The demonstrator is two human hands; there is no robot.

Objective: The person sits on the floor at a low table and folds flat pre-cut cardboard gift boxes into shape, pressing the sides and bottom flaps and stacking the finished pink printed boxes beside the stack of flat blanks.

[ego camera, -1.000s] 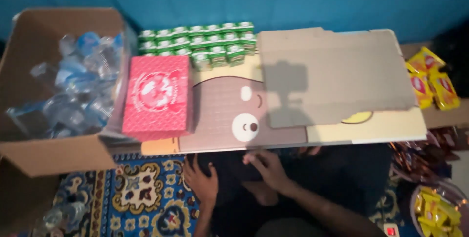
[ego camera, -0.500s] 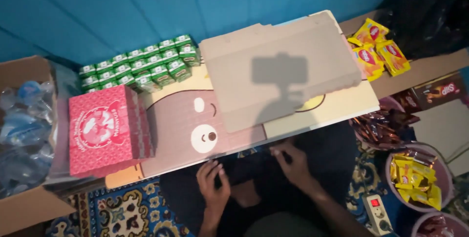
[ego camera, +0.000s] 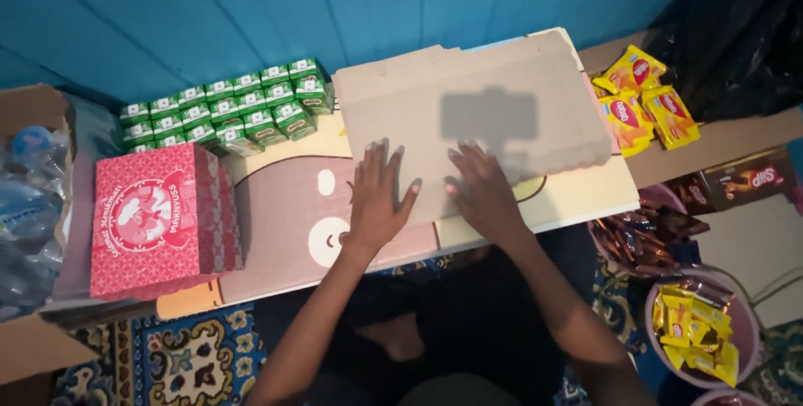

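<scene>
A flat brown cardboard sheet [ego camera: 468, 113] lies on a low table [ego camera: 585, 201] with a cartoon bear print. My left hand [ego camera: 378, 197] rests palm down, fingers spread, on the sheet's near left edge. Beside it my right hand [ego camera: 483, 188] lies flat on the sheet's near middle. Neither hand holds anything. A red box [ego camera: 159, 222] stands at the table's left end, and several small green drink cartons [ego camera: 226, 109] sit in rows behind it.
A cardboard box of plastic water bottles [ego camera: 29, 214] stands at the far left. Yellow snack packets [ego camera: 640, 105] lie at the right on a shelf. A round tub [ego camera: 740, 356] of yellow packets sits at the lower right, dark packets [ego camera: 644, 239] beside it. Patterned carpet [ego camera: 176, 364] lies below.
Both hands have come up from below the table's front edge and now lie flat on the cardboard sheet. The view has shifted to the right.
</scene>
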